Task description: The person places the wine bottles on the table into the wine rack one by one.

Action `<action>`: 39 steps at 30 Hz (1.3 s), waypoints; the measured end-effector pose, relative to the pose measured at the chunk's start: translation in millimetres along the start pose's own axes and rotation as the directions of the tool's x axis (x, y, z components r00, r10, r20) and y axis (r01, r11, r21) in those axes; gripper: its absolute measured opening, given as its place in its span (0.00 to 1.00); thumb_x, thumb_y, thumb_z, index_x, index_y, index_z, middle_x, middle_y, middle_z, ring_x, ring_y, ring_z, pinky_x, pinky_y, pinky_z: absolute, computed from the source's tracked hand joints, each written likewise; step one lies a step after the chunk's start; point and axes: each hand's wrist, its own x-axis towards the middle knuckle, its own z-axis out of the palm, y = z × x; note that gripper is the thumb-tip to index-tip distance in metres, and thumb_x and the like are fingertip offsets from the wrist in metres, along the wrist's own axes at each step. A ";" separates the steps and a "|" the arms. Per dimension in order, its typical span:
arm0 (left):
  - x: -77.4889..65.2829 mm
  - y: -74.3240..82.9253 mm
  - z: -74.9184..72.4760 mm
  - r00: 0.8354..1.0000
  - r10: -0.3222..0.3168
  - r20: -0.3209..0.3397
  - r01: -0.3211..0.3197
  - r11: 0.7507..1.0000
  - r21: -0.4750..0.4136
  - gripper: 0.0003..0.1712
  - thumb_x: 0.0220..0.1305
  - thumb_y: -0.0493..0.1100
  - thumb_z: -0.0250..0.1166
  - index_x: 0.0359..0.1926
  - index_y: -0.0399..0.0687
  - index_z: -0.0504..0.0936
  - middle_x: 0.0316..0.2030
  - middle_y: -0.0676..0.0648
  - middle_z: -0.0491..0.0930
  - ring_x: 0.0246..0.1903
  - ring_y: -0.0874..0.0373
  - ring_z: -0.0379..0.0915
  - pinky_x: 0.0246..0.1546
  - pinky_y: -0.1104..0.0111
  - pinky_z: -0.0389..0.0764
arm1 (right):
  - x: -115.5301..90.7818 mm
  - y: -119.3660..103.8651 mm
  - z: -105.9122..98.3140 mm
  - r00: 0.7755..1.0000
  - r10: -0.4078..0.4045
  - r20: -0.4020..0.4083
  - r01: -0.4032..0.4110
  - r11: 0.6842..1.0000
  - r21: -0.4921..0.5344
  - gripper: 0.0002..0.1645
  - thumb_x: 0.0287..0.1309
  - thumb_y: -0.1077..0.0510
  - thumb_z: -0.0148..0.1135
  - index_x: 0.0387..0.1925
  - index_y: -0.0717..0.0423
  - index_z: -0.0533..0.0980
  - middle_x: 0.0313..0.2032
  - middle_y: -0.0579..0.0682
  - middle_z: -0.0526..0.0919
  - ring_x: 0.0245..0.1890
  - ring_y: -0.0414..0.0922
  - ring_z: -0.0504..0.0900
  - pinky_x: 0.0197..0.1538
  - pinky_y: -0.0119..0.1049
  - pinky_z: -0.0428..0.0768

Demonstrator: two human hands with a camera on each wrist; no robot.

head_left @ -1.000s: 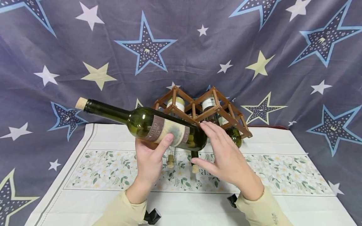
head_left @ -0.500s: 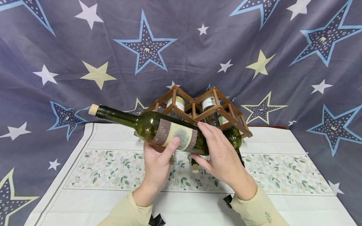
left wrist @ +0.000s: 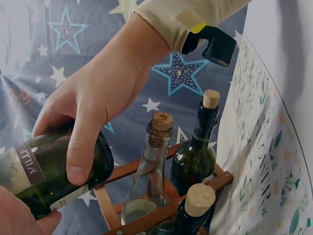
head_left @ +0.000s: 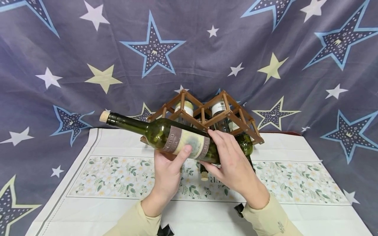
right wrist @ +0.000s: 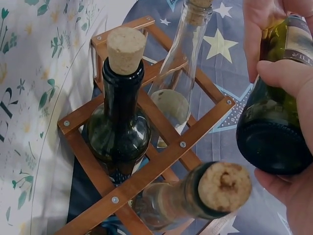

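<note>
My left hand [head_left: 168, 173] holds a green wine bottle [head_left: 160, 132] round its body, with the thumb across the cream-and-brown label. The bottle tilts, its corked neck up to the left. My right hand [head_left: 236, 164] grips its base end, fingers on the far side and thumb below. In the left wrist view the right hand [left wrist: 98, 98] wraps the base, its thumb along the glass. Just behind and below the held bottle stands a brown wooden wine rack [head_left: 242, 124] with several corked bottles in it, including a clear bottle [left wrist: 146, 181] and a dark green bottle [right wrist: 120, 117].
A white tablecloth [head_left: 118, 142] with a floral band covers the table. Corked necks point out of the rack's front, one cork [head_left: 204, 176] showing beneath the held bottle. A grey star-patterned curtain [head_left: 195, 62] hangs behind the rack.
The held bottle and my left hand have moved right and slightly down. My right hand, beside the base before, now has its fingers and thumb round it. The rack has stayed put.
</note>
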 end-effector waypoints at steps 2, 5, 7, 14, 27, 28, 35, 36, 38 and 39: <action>0.2 -0.1 -0.6 1.000 -0.010 0.009 0.010 1.000 0.005 0.31 0.62 0.29 0.65 0.64 0.40 0.67 0.56 0.36 0.73 0.55 0.42 0.73 0.60 0.51 0.72 | -0.3 0.6 -1.3 1.000 0.000 -0.003 0.001 1.000 0.007 0.53 0.47 0.54 0.76 0.71 0.66 0.62 0.61 0.61 0.71 0.60 0.56 0.70 0.67 0.44 0.65; 1.0 0.1 -1.7 0.999 -0.027 0.032 0.026 1.000 0.015 0.30 0.61 0.30 0.66 0.64 0.40 0.68 0.56 0.36 0.74 0.55 0.41 0.73 0.59 0.51 0.72 | -0.1 1.7 -3.9 1.000 0.000 -0.011 0.000 1.000 0.015 0.52 0.47 0.55 0.76 0.70 0.67 0.63 0.60 0.61 0.72 0.60 0.56 0.70 0.67 0.45 0.65; 1.7 0.5 -2.5 0.998 -0.040 0.048 0.039 0.999 0.017 0.31 0.61 0.30 0.66 0.64 0.41 0.68 0.56 0.36 0.74 0.55 0.41 0.73 0.60 0.51 0.72 | -0.1 2.7 -5.7 1.000 0.000 -0.016 0.001 1.000 0.022 0.51 0.47 0.55 0.75 0.70 0.67 0.63 0.60 0.61 0.72 0.60 0.57 0.70 0.67 0.45 0.65; 3.9 1.2 -5.4 0.996 -0.052 0.074 0.050 0.998 0.032 0.37 0.59 0.28 0.67 0.67 0.44 0.64 0.59 0.38 0.72 0.58 0.41 0.71 0.60 0.51 0.72 | -0.1 7.1 -11.2 1.000 0.001 -0.026 0.000 1.000 0.020 0.50 0.47 0.55 0.74 0.70 0.67 0.64 0.60 0.62 0.72 0.60 0.57 0.71 0.66 0.46 0.65; 6.3 0.9 -11.7 0.998 0.058 0.003 -0.058 0.992 0.108 0.44 0.53 0.25 0.70 0.68 0.41 0.58 0.61 0.38 0.70 0.59 0.42 0.69 0.61 0.52 0.71 | -2.7 17.4 -20.6 0.999 0.020 -0.026 -0.020 1.000 -0.012 0.49 0.47 0.55 0.73 0.70 0.67 0.64 0.60 0.62 0.72 0.58 0.58 0.71 0.65 0.48 0.66; 6.7 0.8 -12.2 0.997 0.072 -0.004 -0.071 0.989 0.128 0.45 0.52 0.26 0.71 0.68 0.41 0.58 0.61 0.38 0.70 0.59 0.42 0.70 0.61 0.52 0.71 | -2.9 18.3 -21.4 0.999 0.021 -0.025 -0.021 1.000 -0.015 0.49 0.47 0.55 0.73 0.70 0.67 0.64 0.60 0.62 0.72 0.58 0.58 0.71 0.65 0.48 0.66; 7.0 0.8 -15.5 0.990 0.134 -0.051 -0.120 0.969 0.217 0.44 0.51 0.27 0.72 0.66 0.38 0.59 0.59 0.38 0.68 0.55 0.42 0.69 0.58 0.51 0.73 | -2.4 23.6 -29.2 0.999 0.017 -0.040 -0.018 1.000 -0.021 0.51 0.45 0.55 0.74 0.69 0.67 0.64 0.61 0.63 0.72 0.58 0.59 0.71 0.66 0.49 0.65; 6.8 0.5 -15.9 0.988 0.142 -0.051 -0.128 0.967 0.220 0.44 0.51 0.27 0.72 0.67 0.38 0.59 0.59 0.38 0.68 0.56 0.42 0.69 0.58 0.50 0.73 | -2.2 24.3 -30.2 0.999 0.017 -0.042 -0.018 1.000 -0.024 0.51 0.45 0.55 0.74 0.69 0.67 0.64 0.61 0.63 0.72 0.58 0.59 0.71 0.65 0.49 0.65; 6.4 0.2 -16.4 0.985 0.165 -0.054 -0.149 0.961 0.233 0.44 0.51 0.27 0.72 0.66 0.36 0.59 0.59 0.37 0.68 0.56 0.41 0.68 0.58 0.51 0.72 | -2.2 25.5 -32.1 0.999 0.018 -0.039 -0.020 0.999 -0.032 0.50 0.46 0.55 0.74 0.69 0.67 0.64 0.61 0.63 0.72 0.58 0.59 0.71 0.65 0.49 0.66; 6.2 0.2 -16.5 0.982 0.180 -0.057 -0.162 0.956 0.243 0.44 0.50 0.27 0.72 0.66 0.36 0.59 0.59 0.37 0.68 0.56 0.41 0.67 0.58 0.51 0.72 | -2.3 26.2 -33.0 0.999 0.019 -0.040 -0.020 0.999 -0.035 0.50 0.46 0.55 0.74 0.69 0.68 0.64 0.61 0.63 0.72 0.58 0.59 0.71 0.65 0.49 0.66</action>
